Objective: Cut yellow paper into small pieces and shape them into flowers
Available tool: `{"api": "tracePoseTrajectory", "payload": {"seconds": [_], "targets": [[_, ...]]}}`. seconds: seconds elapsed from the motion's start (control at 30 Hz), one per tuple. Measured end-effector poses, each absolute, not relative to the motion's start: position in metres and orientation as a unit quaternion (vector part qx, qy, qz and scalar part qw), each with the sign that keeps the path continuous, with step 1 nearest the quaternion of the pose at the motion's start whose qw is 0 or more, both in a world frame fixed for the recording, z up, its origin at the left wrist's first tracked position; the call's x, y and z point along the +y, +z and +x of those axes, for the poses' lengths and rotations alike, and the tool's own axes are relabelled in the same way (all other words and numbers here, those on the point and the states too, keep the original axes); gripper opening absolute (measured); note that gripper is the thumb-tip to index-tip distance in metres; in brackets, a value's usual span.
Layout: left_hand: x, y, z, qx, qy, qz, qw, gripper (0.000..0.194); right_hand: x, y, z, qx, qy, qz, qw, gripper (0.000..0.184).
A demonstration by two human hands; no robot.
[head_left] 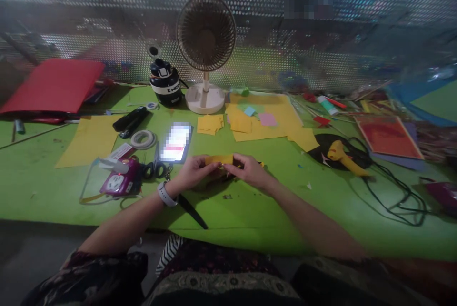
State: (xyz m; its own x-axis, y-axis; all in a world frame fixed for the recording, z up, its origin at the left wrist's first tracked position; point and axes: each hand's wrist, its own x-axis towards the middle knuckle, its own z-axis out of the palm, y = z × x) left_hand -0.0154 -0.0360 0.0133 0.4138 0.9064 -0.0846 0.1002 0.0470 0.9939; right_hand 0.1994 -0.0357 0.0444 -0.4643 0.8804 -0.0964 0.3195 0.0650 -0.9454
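Note:
Both my hands hold a small yellow paper piece [219, 159] above the green tabletop. My left hand [194, 171] pinches its left end, and my right hand [248, 170] pinches the right end. The thumbs meet near its lower edge, where a tiny reddish spot shows. Under my hands something dark lies partly hidden. Just left of my left hand are dark-handled scissors [154, 169] and a lit phone [176, 142]. A black strap [193, 212] lies below my left wrist. Beyond the hands sits a stack of small yellow paper pieces [210, 124].
A white fan [205, 101] and a black bottle [166, 84] stand at the back. To the left are a purple power socket [121, 177], a tape roll [143, 139] and a black stapler [131, 120]. At right, a yellow glue gun [344, 157] lies with its dark cord looping across the table.

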Motion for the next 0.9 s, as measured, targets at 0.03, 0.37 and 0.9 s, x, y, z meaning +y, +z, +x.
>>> {"api": "tracePoseTrajectory", "payload": {"seconds": [0.03,0.37,0.9], "targets": [[-0.036,0.013,-0.015,0.419,0.342,0.602,0.587,0.039,-0.035,0.045,0.200,-0.676,0.527,-0.445,0.261,0.036],[-0.035,0.009,-0.017,0.409,0.317,0.644,0.563,0.038,-0.029,0.040,0.204,-0.679,0.549,-0.429,0.233,0.032],[-0.030,0.020,-0.018,0.392,0.324,0.623,0.595,0.041,-0.027,0.046,0.203,-0.563,0.633,-0.426,0.316,0.034]]}}
